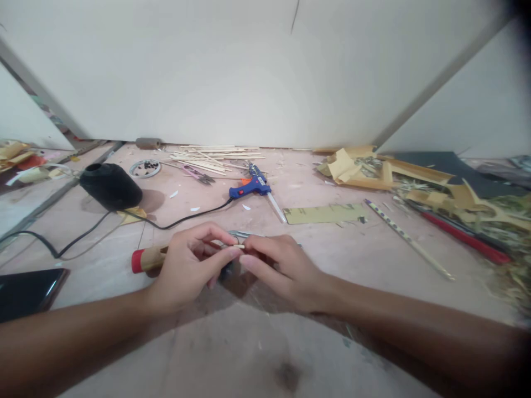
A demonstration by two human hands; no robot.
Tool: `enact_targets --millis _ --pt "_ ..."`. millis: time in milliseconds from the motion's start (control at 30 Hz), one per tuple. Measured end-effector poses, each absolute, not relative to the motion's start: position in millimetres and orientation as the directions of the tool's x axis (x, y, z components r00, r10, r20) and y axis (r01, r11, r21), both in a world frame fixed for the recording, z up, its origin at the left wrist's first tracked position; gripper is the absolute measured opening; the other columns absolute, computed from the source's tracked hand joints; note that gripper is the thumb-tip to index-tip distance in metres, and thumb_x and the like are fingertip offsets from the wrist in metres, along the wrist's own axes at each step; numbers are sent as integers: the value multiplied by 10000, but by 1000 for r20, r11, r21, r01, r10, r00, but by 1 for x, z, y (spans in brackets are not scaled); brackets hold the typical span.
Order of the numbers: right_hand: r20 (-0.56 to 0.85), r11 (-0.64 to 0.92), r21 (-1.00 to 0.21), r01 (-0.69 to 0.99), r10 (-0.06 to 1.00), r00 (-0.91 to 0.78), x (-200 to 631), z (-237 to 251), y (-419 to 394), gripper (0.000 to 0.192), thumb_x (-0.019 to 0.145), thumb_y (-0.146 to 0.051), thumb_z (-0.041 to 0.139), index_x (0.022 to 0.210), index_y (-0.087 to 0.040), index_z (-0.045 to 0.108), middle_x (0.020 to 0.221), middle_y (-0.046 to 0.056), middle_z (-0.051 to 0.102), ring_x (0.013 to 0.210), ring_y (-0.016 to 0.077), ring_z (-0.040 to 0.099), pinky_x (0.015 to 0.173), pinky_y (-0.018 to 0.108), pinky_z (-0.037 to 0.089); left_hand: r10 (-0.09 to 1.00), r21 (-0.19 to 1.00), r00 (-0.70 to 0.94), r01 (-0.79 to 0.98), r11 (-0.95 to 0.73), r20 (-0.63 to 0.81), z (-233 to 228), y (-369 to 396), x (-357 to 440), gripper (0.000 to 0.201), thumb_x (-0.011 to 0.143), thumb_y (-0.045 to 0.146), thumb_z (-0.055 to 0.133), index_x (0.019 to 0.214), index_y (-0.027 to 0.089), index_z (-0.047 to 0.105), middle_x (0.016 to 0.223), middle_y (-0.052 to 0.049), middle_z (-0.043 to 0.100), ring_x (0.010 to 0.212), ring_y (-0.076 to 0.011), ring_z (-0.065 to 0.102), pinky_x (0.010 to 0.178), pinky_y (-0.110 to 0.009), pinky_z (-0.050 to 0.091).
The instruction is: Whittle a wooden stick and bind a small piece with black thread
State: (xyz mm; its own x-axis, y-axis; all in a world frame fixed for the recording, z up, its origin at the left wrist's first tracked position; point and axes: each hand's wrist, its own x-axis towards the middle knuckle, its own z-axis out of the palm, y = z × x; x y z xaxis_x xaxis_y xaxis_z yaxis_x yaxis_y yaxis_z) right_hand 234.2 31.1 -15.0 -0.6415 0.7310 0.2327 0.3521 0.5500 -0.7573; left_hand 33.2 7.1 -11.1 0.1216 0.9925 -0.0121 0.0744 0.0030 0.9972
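Both hands meet near the front middle of the tabletop (373,260). The left hand (188,268) and the right hand (277,268) pinch the 2 ends of a thin little stick (239,246) with narrow fingertips — likely to keep it steady. A wooden handle (148,258) with a red tip lies under the left hand. The blue glue gun (249,188) rests farther back, its cord running left — out of the way.

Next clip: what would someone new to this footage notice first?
The two hands meet at the centre of the wooden table: the left hand and the right hand pinch a thin stick between their fingertips, over a wooden handle with a red end. Behind them lies a blue glue gun, in front of a pile of pale sticks by the wall. Cardboard scraps clutter the right side.
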Motion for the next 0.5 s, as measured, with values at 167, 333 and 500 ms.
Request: enact_targets --millis 167,333,500 --pt "326 673 -660 334 657 -680 233 -19 32 292 1034 -278 501 779 -171 595 645 -41 571 569 87 494 599 240 328 998 992 61 128 16 -24 -11 7 33 128 851 252 758 830 177 656 392 86 535 324 -40 438 351 -94 314" --pt "421 817 -495 295 523 -741 232 -21 30 258 1026 -242 498 791 -176 583 672 -29 587 602 105 503 600 255 326 998 989 63 151 -4 -5 -14 7 32 122 892 291 728 901 194 655 381 87 536 324 -55 462 362 -102 334" --pt "395 830 -475 291 497 -772 232 -21 30 269 1021 -249 487 780 -185 591 688 -17 612 612 115 520 602 259 350 997 988 68 144 -52 43 -15 7 32 158 888 307 738 857 187 641 543 52 636 348 -58 511 351 -126 357"
